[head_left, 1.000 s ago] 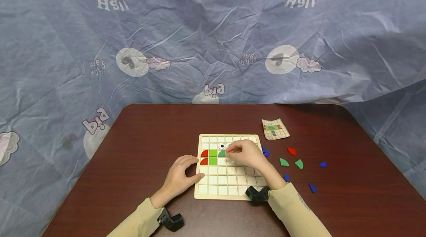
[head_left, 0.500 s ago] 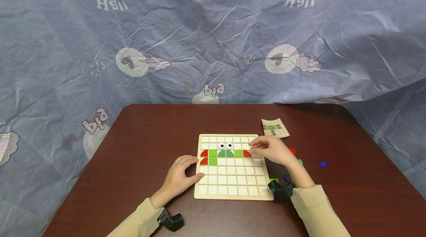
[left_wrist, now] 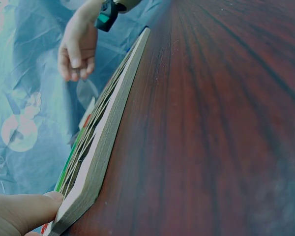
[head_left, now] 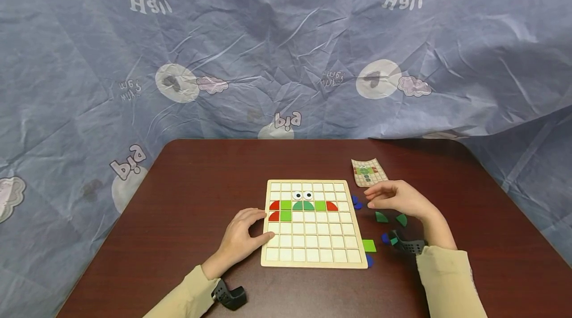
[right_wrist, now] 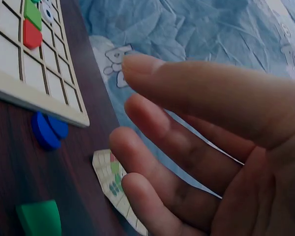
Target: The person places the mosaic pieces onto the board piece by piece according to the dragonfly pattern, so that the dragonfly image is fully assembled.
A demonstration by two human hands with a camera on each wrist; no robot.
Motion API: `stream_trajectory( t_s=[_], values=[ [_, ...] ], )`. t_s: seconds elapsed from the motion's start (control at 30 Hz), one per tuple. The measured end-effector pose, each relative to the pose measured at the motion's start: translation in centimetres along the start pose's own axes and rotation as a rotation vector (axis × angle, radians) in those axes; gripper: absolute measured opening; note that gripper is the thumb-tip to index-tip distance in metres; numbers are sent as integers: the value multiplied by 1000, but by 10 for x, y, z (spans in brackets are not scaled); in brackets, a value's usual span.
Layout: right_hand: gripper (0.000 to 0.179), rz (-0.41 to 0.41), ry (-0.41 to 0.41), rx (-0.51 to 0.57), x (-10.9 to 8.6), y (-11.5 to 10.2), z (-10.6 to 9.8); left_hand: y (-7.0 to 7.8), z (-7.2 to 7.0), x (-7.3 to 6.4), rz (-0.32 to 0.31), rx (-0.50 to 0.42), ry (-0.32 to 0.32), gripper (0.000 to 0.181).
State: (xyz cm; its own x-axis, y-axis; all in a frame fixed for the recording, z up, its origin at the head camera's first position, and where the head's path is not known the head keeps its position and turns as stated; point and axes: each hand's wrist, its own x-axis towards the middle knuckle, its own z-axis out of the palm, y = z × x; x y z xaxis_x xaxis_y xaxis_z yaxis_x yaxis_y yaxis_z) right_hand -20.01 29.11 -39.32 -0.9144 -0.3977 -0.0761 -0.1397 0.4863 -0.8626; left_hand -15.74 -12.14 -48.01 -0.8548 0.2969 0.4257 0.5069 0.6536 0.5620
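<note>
Fingers loosely parted, the right hand is held over the table in the head view, near the patterned card. The wooden grid board is touched along its left edge by the spread left hand; red pieces, green pieces and eye pieces are set in its cells. Left wrist: the left thumb is seen against the board's edge. Right wrist: blue pieces are spotted just beside the board, a green quarter-circle lower in view.

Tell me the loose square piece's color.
The square piece is light green, clearest in the head view.
</note>
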Motion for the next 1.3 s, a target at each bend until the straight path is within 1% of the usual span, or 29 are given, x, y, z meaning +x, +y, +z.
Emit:
stream_trajectory(
  t_s=[0.33, 0.47, 0.67, 0.8, 1.07, 1.3],
  values=[
    [41, 39, -44, -4, -4, 27, -12, -1, 0, 0, 1, 1, 0, 48],
    [41, 72, -54, 31, -3, 35, -13, -1, 0, 0, -3, -1, -4, 48],
    [41, 71, -74, 48, -3, 44, -11, -1, 0, -1, -5, -1, -5, 48],
    [41, 66, -72, 21, -2, 47, -10, -1, 0, 0, -1, 0, -2, 48],
    [38, 51, -59, -85, 0, 47, -8, -1, 1, 1, -2, -2, -2, 48],
    [33, 44, -64, -116, 1, 42, -6, 0, 0, 1, -2, -9, -1, 48]
  ],
)
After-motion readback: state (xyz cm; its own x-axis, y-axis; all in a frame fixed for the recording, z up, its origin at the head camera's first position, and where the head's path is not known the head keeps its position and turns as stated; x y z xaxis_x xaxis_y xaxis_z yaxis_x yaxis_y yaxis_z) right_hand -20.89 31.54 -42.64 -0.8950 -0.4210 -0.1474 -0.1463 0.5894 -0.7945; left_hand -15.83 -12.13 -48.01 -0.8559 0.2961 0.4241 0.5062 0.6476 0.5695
